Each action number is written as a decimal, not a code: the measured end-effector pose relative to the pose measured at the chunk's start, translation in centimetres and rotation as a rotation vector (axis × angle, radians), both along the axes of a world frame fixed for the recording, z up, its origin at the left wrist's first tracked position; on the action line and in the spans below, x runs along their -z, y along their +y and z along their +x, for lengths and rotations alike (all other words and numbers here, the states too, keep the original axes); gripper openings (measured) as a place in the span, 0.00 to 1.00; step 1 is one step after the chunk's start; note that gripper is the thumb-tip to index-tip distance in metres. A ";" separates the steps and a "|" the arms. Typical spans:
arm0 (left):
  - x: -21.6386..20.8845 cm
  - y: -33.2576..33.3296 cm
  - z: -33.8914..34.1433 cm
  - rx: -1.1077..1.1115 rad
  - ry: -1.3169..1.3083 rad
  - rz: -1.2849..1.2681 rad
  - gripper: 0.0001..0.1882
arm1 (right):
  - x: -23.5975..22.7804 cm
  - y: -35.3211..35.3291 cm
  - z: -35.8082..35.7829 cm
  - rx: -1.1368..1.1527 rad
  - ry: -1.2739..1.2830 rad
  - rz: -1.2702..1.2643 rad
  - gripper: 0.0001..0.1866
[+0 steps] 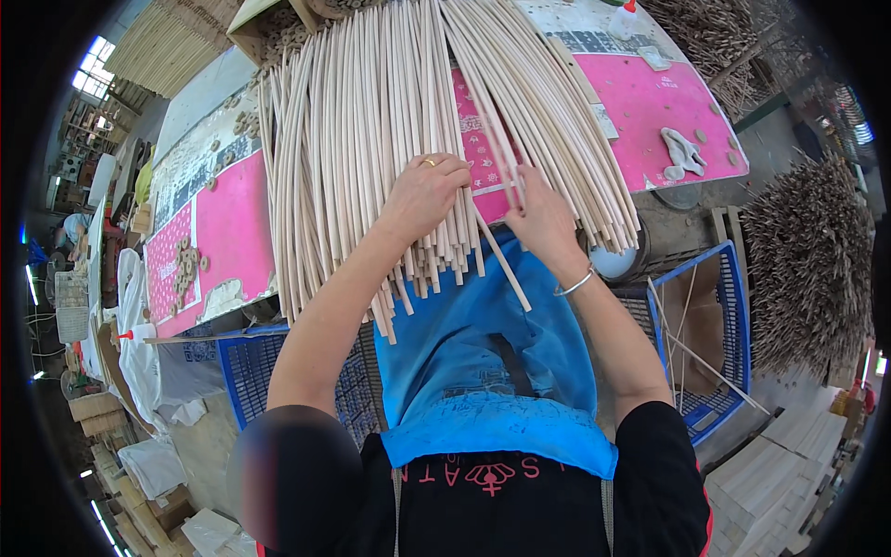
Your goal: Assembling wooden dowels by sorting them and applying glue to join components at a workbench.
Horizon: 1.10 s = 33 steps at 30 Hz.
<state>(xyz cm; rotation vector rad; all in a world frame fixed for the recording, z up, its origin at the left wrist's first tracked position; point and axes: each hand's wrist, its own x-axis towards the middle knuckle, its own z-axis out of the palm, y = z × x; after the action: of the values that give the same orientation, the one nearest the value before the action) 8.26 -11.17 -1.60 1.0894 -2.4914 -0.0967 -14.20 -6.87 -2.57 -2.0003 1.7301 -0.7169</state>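
Flanking a gap, hands (422, 200) (545, 225) seemingly touch rods (371, 121) overhanging table (650, 107) edge.

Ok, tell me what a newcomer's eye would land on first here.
Probably the broad spread of pale wooden rods across the bright pink table covering, with the left hand on them near their lower ends and the right hand just beside it. Next might come the vivid blue apron at lower middle, then the dense mass of brown sticks at far right.
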 end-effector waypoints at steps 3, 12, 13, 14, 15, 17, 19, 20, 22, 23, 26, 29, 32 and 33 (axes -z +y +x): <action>0.0 0.1 0.1 -0.007 -0.014 -0.019 0.10 | 0.0 0.0 -1.7 0.031 0.196 -0.162 0.27; -0.1 0.1 0.1 0.005 0.036 -0.017 0.06 | 0.1 0.9 1.2 -0.272 0.037 -0.346 0.16; -0.2 0.0 -0.1 0.011 0.037 -0.019 0.06 | 1.5 0.7 1.6 -0.234 -0.086 -0.263 0.15; -0.2 0.1 0.0 0.001 0.025 0.000 0.05 | 1.4 0.6 2.2 -0.238 -0.088 -0.263 0.15; -0.2 0.2 0.1 -0.009 0.014 0.020 0.05 | 1.2 0.5 2.7 -0.176 -0.178 -0.096 0.16; -0.2 0.1 0.1 -0.031 -0.001 0.033 0.05 | 1.2 0.2 3.6 -0.111 -0.265 0.073 0.17; 0.0 0.1 0.0 -0.047 -0.014 0.046 0.04 | 1.8 -0.7 4.1 -0.094 -0.303 0.181 0.22; 0.0 0.2 0.0 -0.051 0.005 0.030 0.04 | 1.5 -1.2 4.0 -0.101 -0.383 0.297 0.28; -0.1 0.0 0.0 -0.056 0.023 0.012 0.04 | 1.2 -1.5 4.3 -0.062 -0.299 0.302 0.30; -0.1 0.0 0.0 -0.051 0.004 0.022 0.03 | 1.0 -1.4 4.6 -0.022 -0.215 0.310 0.32; 0.0 0.1 0.1 -0.028 -0.003 0.019 0.04 | 0.7 -1.2 5.6 0.061 -0.169 0.235 0.33; 0.4 0.0 0.2 -0.026 -0.002 0.004 0.07 | 1.3 -1.2 3.9 0.076 -0.258 0.250 0.32; 0.1 0.0 0.0 -0.020 -0.030 -0.008 0.08 | 1.4 -0.4 1.8 0.047 -0.047 -0.087 0.26; 0.1 0.0 0.1 -0.021 -0.047 -0.001 0.08 | 1.6 -0.4 1.2 0.045 0.050 -0.163 0.24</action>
<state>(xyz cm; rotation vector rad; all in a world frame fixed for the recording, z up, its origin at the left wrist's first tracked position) 8.31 -11.14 -1.71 1.1290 -2.5207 -0.0650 -13.04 -7.27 -4.13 -2.1088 1.8024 -0.8544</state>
